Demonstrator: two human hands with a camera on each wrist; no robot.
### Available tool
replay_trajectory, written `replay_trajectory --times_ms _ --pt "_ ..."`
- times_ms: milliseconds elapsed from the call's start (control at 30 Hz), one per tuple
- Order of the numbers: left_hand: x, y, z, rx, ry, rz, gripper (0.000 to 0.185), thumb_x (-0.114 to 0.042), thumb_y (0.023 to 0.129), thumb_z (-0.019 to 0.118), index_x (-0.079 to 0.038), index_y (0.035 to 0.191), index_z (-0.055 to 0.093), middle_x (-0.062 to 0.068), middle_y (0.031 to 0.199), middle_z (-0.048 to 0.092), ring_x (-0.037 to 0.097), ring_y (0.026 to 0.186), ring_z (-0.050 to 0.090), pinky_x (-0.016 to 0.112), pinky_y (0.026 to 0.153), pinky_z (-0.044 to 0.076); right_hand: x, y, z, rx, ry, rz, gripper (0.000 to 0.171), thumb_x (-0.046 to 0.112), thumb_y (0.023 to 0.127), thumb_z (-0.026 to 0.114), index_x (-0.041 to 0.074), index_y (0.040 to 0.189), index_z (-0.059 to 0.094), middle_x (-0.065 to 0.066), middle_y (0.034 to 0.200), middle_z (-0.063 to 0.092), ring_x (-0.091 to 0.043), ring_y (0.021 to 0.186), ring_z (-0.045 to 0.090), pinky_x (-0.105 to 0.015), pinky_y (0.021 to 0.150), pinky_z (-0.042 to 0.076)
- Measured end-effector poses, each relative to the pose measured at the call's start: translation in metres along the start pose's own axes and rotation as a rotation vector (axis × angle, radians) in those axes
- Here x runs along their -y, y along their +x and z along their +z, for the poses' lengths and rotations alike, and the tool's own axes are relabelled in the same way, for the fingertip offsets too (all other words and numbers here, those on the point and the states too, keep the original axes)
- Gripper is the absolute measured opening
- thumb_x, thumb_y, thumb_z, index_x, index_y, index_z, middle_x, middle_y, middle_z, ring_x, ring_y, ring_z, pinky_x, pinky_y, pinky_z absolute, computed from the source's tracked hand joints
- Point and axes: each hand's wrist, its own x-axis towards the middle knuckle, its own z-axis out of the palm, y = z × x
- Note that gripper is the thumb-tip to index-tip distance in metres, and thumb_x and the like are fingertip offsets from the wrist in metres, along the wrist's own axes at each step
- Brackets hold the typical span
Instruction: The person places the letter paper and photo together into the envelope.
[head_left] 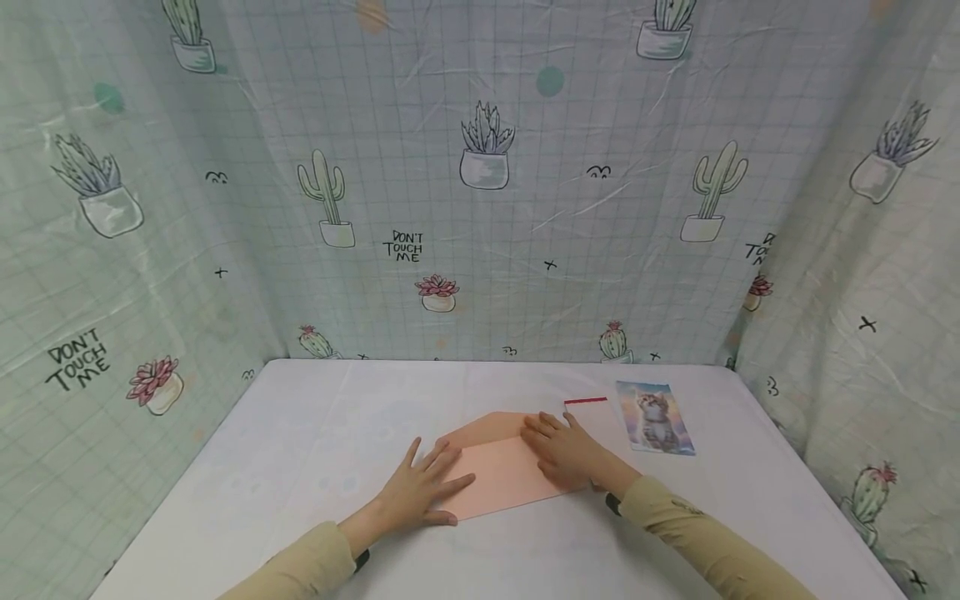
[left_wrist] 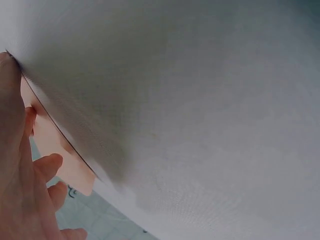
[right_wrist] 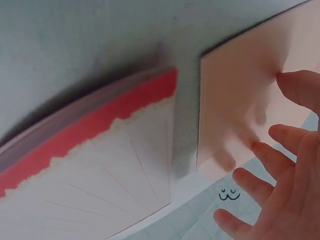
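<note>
A peach paper envelope [head_left: 498, 475] lies on the white table with its pointed flap [head_left: 487, 429] spread out on the far side. My left hand [head_left: 416, 492] rests at the envelope's left end, fingers spread and thumb along the near corner. Over the right part lies my right hand [head_left: 558, 454], its fingertips touching the paper near the flap's fold. Neither hand grips the envelope. In the right wrist view, the right fingers are fairly straight above the peach paper [right_wrist: 235, 95]. The left wrist view shows only a strip of the envelope [left_wrist: 70, 165] beyond the fingers.
A lined notepad [right_wrist: 125, 170] with a red torn top edge lies just right of the envelope, partly hidden by the right forearm. Beyond it is a picture of a kitten [head_left: 656, 417]. A cactus-print curtain [head_left: 480, 250] hangs behind the table [head_left: 337, 417] and at both sides.
</note>
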Motion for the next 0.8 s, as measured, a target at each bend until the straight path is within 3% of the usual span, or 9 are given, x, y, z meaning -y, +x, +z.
replay_trajectory --times_ms 367,533,800 --pt "-0.002 -0.002 -0.002 0.045 -0.07 -0.052 0.062 -0.066 0.08 0.038 -0.033 0.133 0.041 0.013 0.138 0.04 0.035 0.13 0.033 0.061 0.096 0.026 0.002 0.008 -0.007 0.12 0.099 0.045 0.054 0.033 0.087 0.05 0.017 0.136 0.037 -0.002 0.145 0.032 -0.03 0.132 0.03 -0.06 0.103 0.017" --pt "-0.003 -0.004 -0.005 0.092 -0.089 -0.083 0.063 -0.066 0.08 0.039 -0.034 0.134 0.038 0.014 0.138 0.04 0.036 0.13 0.031 0.06 0.098 0.025 0.003 0.01 -0.004 0.138 0.109 0.05 0.053 0.03 0.086 0.046 0.017 0.137 0.037 -0.002 0.145 0.031 -0.03 0.133 0.029 -0.06 0.104 0.016" --pt "-0.001 -0.004 -0.005 0.083 -0.141 -0.079 0.063 -0.066 0.081 0.038 -0.033 0.135 0.037 0.017 0.136 0.041 0.038 0.13 0.031 0.063 0.097 0.024 0.0 0.011 -0.003 0.13 0.099 0.038 0.054 0.03 0.084 0.045 0.017 0.136 0.037 -0.002 0.144 0.033 -0.03 0.131 0.031 -0.061 0.102 0.019"
